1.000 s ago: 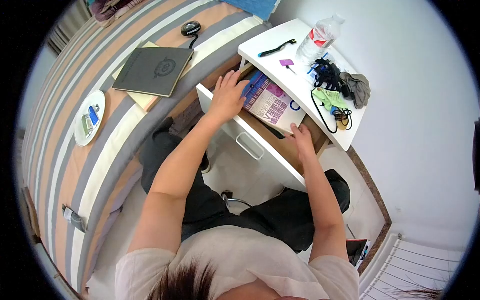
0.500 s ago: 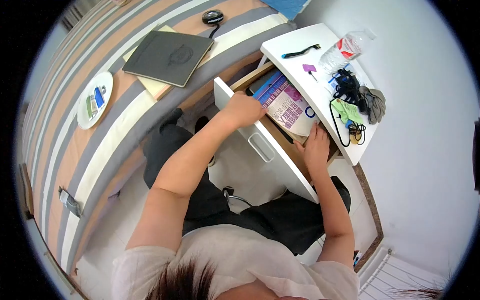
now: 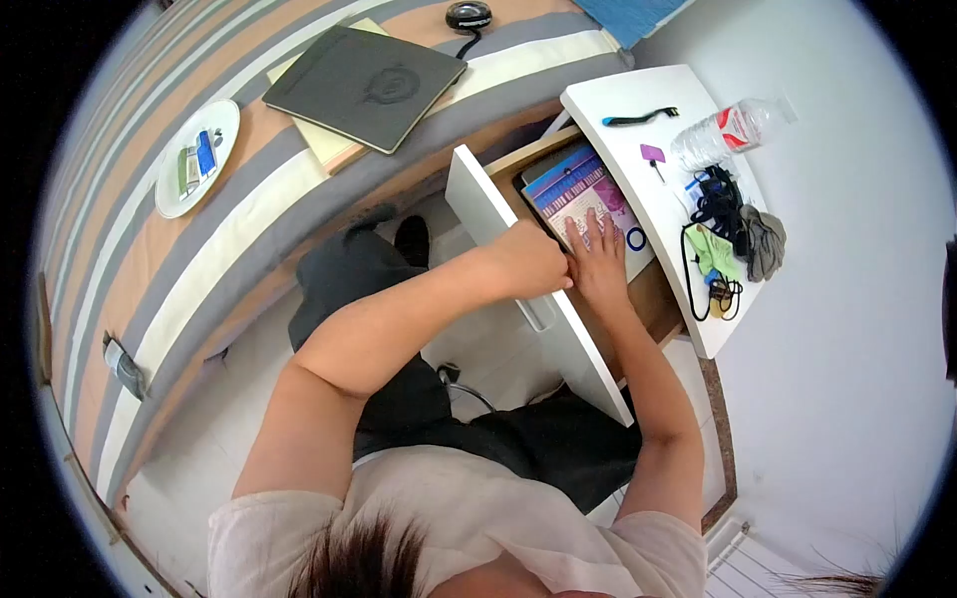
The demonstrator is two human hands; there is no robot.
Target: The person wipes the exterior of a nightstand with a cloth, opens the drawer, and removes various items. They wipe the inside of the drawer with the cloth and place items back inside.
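Note:
A pulled-out white drawer (image 3: pixel 588 344) holds a book (image 3: pixel 565 192) with a blue, white and purple cover, lying beside or on a dark-edged item. My right hand (image 3: pixel 601 267) rests on the book with its fingers stretched out and spread. My left hand (image 3: pixel 533 261) is curled at the top edge of the drawer front, close beside my right thumb. Its fingertips are mostly hidden, and what they hold, if anything, cannot be made out. A small dark blue ring (image 3: pixel 636 239) shows at the right of the book.
On the white tabletop (image 3: pixel 648 93) are a toothbrush-like item (image 3: pixel 640 118), a plastic bottle (image 3: pixel 731 131), black cables (image 3: pixel 716 197) and a grey cloth (image 3: pixel 766 242). The striped bed (image 3: pixel 261 211) at left carries a dark notebook (image 3: pixel 364 85), a white plate (image 3: pixel 225 122) and a black round device (image 3: pixel 469 15).
My right hand has moved from the drawer's near end onto the book. My left hand has slid along the drawer front toward it. The whole view has shifted slightly.

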